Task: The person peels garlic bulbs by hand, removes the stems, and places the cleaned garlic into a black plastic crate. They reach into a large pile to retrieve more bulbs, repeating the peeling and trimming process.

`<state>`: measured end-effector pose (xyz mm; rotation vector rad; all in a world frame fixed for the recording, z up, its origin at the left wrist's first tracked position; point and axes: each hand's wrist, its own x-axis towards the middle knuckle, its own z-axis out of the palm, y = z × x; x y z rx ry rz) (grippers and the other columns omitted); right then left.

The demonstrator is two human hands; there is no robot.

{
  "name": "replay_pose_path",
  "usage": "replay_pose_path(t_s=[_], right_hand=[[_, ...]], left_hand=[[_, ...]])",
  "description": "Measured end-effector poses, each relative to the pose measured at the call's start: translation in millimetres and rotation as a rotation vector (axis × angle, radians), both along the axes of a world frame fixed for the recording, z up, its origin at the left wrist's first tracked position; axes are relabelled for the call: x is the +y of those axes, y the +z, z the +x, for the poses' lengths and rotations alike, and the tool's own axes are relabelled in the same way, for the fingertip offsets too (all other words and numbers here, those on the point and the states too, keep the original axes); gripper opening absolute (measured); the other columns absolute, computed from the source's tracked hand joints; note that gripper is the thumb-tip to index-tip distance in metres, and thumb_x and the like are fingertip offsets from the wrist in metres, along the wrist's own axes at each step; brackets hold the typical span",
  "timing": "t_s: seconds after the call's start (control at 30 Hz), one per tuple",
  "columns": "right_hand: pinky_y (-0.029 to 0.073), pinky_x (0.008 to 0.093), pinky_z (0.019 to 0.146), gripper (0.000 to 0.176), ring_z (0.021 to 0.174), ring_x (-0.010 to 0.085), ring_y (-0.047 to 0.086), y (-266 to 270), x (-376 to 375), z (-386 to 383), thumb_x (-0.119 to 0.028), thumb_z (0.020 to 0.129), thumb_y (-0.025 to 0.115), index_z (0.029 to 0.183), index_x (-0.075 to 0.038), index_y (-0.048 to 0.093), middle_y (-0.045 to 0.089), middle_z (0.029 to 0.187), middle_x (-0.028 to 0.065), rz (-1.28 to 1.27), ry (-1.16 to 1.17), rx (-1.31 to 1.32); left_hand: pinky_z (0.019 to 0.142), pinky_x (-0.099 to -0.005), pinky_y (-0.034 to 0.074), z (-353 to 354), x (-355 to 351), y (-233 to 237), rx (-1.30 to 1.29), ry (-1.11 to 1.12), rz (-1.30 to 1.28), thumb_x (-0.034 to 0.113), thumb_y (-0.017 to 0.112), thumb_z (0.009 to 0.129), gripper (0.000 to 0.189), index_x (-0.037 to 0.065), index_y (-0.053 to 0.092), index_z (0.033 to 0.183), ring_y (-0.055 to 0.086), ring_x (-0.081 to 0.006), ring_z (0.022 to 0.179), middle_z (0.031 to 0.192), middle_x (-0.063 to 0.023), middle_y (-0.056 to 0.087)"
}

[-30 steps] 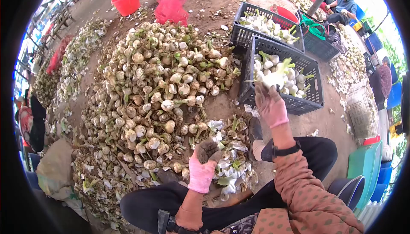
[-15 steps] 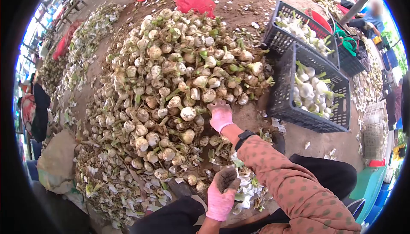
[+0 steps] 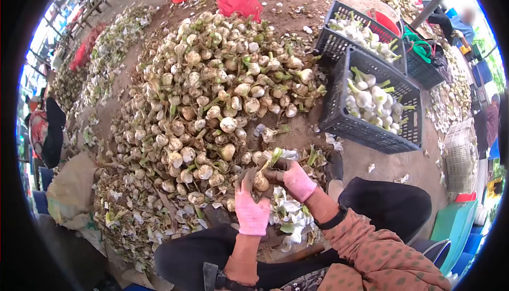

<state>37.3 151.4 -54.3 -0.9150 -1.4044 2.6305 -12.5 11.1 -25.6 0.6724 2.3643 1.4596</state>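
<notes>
Dirt floor (image 3: 302,129), big garlic pile (image 3: 204,97) just past the hands & off to their L. L hand (image 3: 251,209) & R hand (image 3: 294,178), both in pink/dark gloves, grip 1 garlic bulb (image 3: 261,181) btwn fingers, stem up, tilted R. White peelings (image 3: 290,215) just below R hand. Black crate (image 3: 366,134) w/ cleaner bulbs farther out, R of hands; 2nd crate (image 3: 330,47) behind it.
</notes>
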Motion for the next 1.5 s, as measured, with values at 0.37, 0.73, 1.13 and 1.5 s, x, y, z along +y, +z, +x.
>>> replay_pose_path(t_s=[0.37, 0.73, 1.13, 1.5], right_hand=[[0.048, 0.027, 0.079, 0.034, 0.09, 0.0116, 0.059, 72, -31, 28, -0.017, 0.084, 0.07, 0.111, 0.002, 0.061, 0.065, 0.102, 0.0088, 0.387, -0.265, 0.023], [0.047, 0.0284, 0.087, 0.029, 0.097, 0.0149, 0.059, 77, -31, 48, -0.004, 0.087, 0.06, 0.114, 0.005, 0.058, 0.066, 0.106, 0.0103, 0.591, -0.133, 0.149], [0.048, 0.0277, 0.085, 0.032, 0.092, 0.014, 0.062, 75, -26, 61, 0.005, 0.075, 0.064, 0.107, 0.004, 0.062, 0.068, 0.098, 0.0098, 0.696, -0.204, 0.12], [0.05, 0.0262, 0.077, 0.021, 0.083, 0.0095, 0.061, 83, 1, 63, 0.003, 0.075, 0.07, 0.095, 0.0, 0.067, 0.069, 0.09, 0.0055, 0.855, -0.149, 0.155]], left_hand=[[0.091, -0.0343, 0.046, 27, 0, 41, 0.193, -0.057, 0.218, -0.008, 0.062, 0.065, 0.055, 0.002, 0.056, 0.119, 0.058, -0.029, 0.104, 0.114, -0.0147, 0.058], [0.086, -0.0285, 0.049, 25, -14, 43, -0.304, -0.132, 0.467, -0.006, 0.065, 0.077, 0.053, -0.002, 0.048, 0.126, 0.058, -0.0158, 0.102, 0.114, -0.0087, 0.059], [0.079, -0.0356, 0.056, 17, -19, 35, -1.185, -0.029, 0.756, 0.026, 0.049, 0.097, 0.037, 0.002, 0.049, 0.125, 0.064, -0.0224, 0.094, 0.114, -0.013, 0.06], [0.089, -0.031, 0.05, 27, -15, 52, -0.888, -0.221, 0.601, 0.001, 0.073, 0.075, 0.055, 0.0, 0.05, 0.125, 0.059, -0.0172, 0.099, 0.108, -0.0077, 0.061]])
